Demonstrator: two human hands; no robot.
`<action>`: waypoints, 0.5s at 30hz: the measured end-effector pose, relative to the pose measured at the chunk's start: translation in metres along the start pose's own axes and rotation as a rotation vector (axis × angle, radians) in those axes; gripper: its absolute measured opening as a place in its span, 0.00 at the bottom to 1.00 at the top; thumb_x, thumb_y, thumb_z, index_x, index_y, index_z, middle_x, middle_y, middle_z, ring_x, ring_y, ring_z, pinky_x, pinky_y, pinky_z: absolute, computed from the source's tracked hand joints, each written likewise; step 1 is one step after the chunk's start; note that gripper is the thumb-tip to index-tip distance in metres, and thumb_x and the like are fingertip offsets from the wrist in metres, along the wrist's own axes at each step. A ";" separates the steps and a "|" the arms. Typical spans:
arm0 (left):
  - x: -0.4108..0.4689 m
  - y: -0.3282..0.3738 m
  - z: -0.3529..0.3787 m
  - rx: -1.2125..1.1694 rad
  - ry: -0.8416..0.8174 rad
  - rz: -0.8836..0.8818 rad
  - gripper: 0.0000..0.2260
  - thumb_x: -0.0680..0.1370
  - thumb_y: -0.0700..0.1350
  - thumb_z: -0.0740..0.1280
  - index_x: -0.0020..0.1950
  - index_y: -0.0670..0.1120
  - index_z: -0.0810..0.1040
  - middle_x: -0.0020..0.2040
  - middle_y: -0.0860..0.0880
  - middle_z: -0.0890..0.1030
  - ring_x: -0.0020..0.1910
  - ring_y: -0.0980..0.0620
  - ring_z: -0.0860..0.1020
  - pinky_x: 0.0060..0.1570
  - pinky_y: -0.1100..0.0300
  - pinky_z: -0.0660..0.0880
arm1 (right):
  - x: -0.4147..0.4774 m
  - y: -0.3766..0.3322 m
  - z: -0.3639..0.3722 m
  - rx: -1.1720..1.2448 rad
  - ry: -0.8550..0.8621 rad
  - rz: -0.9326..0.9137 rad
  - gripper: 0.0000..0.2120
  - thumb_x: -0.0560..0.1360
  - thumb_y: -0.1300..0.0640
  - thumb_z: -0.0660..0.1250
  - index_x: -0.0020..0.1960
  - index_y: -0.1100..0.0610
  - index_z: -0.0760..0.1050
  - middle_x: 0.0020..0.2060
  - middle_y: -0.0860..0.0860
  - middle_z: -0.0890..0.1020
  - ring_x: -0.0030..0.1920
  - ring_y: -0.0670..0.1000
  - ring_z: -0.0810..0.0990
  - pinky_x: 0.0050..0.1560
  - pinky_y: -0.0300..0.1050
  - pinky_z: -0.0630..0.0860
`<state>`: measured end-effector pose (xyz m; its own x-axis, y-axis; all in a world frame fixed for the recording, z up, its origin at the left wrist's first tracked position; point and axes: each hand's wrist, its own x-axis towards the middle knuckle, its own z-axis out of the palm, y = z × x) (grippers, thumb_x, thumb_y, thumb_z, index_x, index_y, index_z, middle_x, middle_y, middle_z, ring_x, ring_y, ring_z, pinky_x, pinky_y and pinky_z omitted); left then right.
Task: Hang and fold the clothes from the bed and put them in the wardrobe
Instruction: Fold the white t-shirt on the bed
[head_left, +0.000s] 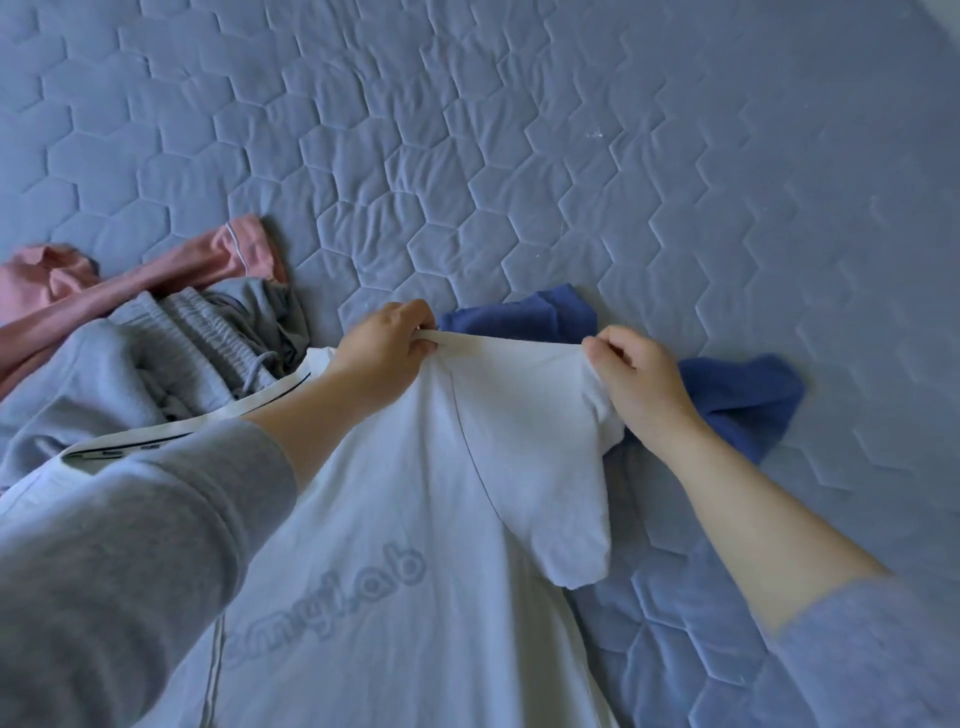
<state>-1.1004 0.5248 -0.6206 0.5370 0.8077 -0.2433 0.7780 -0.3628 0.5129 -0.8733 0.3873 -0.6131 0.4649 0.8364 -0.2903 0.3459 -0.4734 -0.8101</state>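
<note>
Quilted blue-grey bed carries the clothes. Both grips are curled tight on a white T-shirt. The left grip pinches its shoulder and the right grip pinches the sleeve, while the body trails toward the bed's near edge. A blue garment lies just beyond, with grey trousers and a pink garment to the left.

Count: 2 hands, left hand + right hand. 1 white t-shirt, 1 blue garment, 1 pink garment, 1 grey heap (pieces unclear), 1 bed.

Blue-grey quilted bed cover filling the view, hexagon stitching, light wrinkles, soft even light
</note>
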 end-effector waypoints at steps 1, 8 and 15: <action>0.001 0.002 0.003 0.012 0.005 -0.012 0.04 0.79 0.43 0.63 0.52 0.45 0.74 0.51 0.46 0.76 0.50 0.44 0.74 0.44 0.54 0.68 | 0.002 -0.002 -0.001 -0.185 0.036 -0.123 0.14 0.79 0.53 0.62 0.38 0.60 0.69 0.28 0.49 0.70 0.28 0.46 0.65 0.29 0.35 0.64; 0.001 0.003 0.009 0.106 0.045 -0.082 0.03 0.79 0.43 0.61 0.51 0.46 0.73 0.51 0.45 0.77 0.51 0.41 0.75 0.45 0.51 0.70 | 0.017 0.006 -0.039 -0.561 -0.376 0.069 0.23 0.65 0.40 0.76 0.30 0.57 0.71 0.23 0.45 0.71 0.27 0.45 0.70 0.30 0.43 0.63; 0.005 0.007 0.013 0.130 0.033 -0.176 0.06 0.81 0.43 0.60 0.54 0.44 0.74 0.52 0.42 0.77 0.50 0.40 0.75 0.45 0.49 0.72 | 0.008 0.027 -0.032 0.262 -0.023 0.242 0.12 0.68 0.52 0.77 0.34 0.57 0.77 0.27 0.49 0.78 0.27 0.45 0.75 0.27 0.34 0.70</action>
<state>-1.0879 0.5200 -0.6288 0.3797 0.8780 -0.2914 0.8954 -0.2697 0.3543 -0.8344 0.3724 -0.6211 0.4887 0.7159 -0.4987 0.0060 -0.5743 -0.8186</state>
